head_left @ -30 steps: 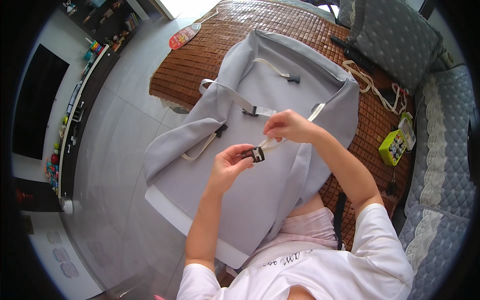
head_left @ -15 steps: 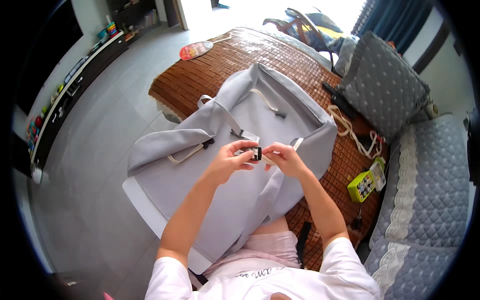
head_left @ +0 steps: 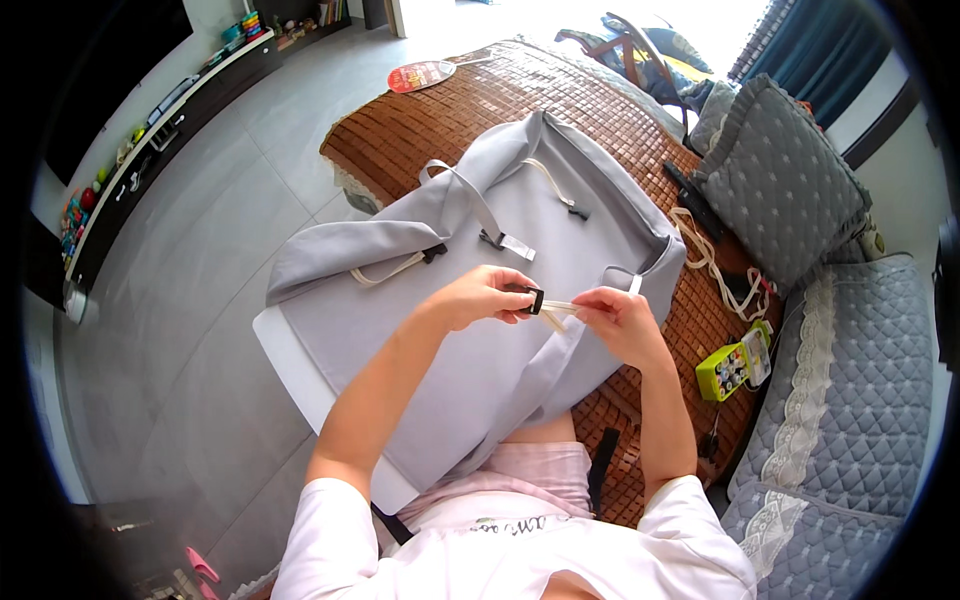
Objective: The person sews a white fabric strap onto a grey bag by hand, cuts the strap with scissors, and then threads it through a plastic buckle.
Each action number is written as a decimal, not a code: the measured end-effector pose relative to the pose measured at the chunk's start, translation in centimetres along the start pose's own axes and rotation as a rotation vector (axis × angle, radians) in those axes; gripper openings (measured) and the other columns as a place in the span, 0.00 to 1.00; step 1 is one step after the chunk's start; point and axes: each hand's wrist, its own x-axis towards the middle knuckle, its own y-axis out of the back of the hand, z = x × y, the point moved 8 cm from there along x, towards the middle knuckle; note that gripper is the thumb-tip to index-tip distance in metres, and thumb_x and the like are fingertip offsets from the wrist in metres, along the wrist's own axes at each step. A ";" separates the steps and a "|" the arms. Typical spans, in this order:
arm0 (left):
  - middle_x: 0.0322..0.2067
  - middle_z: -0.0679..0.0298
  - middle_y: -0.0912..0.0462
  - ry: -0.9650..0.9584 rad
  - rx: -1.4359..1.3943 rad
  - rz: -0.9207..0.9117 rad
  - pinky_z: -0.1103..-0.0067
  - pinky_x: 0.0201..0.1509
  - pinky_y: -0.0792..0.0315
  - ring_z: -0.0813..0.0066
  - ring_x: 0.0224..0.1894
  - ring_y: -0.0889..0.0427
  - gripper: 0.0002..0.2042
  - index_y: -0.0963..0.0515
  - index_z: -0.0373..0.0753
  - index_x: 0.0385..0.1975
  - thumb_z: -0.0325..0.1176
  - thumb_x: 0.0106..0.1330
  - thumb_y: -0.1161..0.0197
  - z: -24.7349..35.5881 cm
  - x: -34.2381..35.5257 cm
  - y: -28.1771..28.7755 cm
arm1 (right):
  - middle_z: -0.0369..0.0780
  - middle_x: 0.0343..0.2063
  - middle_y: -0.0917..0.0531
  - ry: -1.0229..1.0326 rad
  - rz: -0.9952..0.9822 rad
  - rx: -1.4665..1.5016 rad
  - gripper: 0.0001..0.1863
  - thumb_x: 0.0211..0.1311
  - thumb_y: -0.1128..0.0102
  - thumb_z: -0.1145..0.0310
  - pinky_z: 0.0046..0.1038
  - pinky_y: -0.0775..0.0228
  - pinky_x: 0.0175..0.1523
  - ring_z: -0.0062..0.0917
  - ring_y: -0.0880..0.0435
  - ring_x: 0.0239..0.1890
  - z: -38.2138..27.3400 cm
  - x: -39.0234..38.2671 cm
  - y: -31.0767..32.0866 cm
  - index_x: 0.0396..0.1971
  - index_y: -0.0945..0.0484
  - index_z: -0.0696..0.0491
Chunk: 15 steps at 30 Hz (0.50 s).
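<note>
Over my lap spreads a large grey fabric cover [head_left: 440,370] with a white board edge [head_left: 325,400] along its near left side. My left hand [head_left: 486,298] pinches a small black plastic buckle [head_left: 535,300]. A cream strap [head_left: 560,308] runs from the buckle to my right hand [head_left: 618,318], whose fingers are closed on it. Beyond my hands, another strap ends in a black buckle [head_left: 492,240] beside a white label [head_left: 518,247]. More cream straps with black buckles [head_left: 434,253] lie on the cover, one near its far side [head_left: 578,213].
The cover rests on a brown woven mat [head_left: 400,130] bearing a red and white hand fan [head_left: 420,76]. To the right are a loose cream cord [head_left: 705,250], a lime-green sewing box [head_left: 722,375], a grey cushion [head_left: 785,185] and a quilted sofa [head_left: 860,390].
My right hand has moved right, away from my left, drawing the cream strap out straight from the buckle. The whole view has shifted slightly.
</note>
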 end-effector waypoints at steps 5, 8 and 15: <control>0.31 0.66 0.24 -0.015 -0.094 -0.058 0.85 0.35 0.29 0.82 0.32 0.25 0.11 0.28 0.35 0.38 0.32 0.57 0.44 0.1 0.3 -1.7 | 0.38 0.19 0.23 0.067 0.082 0.024 0.07 0.50 0.44 0.72 0.19 0.33 0.30 0.17 0.25 0.23 0.0 -0.8 0.8 0.28 0.25 0.60; 0.31 0.66 0.24 -0.030 -0.126 -0.021 0.85 0.35 0.29 0.82 0.32 0.24 0.11 0.28 0.36 0.38 0.32 0.57 0.43 -0.1 0.4 -2.0 | 0.37 0.19 0.23 -0.052 0.081 0.101 0.07 0.50 0.45 0.72 0.18 0.35 0.29 0.16 0.27 0.22 2.0 -0.7 0.1 0.27 0.25 0.60; 0.29 0.66 0.24 -0.022 -0.180 -0.108 0.86 0.32 0.29 0.81 0.31 0.24 0.11 0.28 0.35 0.37 0.33 0.56 0.42 -0.7 0.5 -2.8 | 0.30 0.15 0.29 0.007 -0.041 0.359 0.09 0.52 0.43 0.68 0.14 0.40 0.25 0.10 0.34 0.19 2.5 -0.8 -1.7 0.26 0.25 0.60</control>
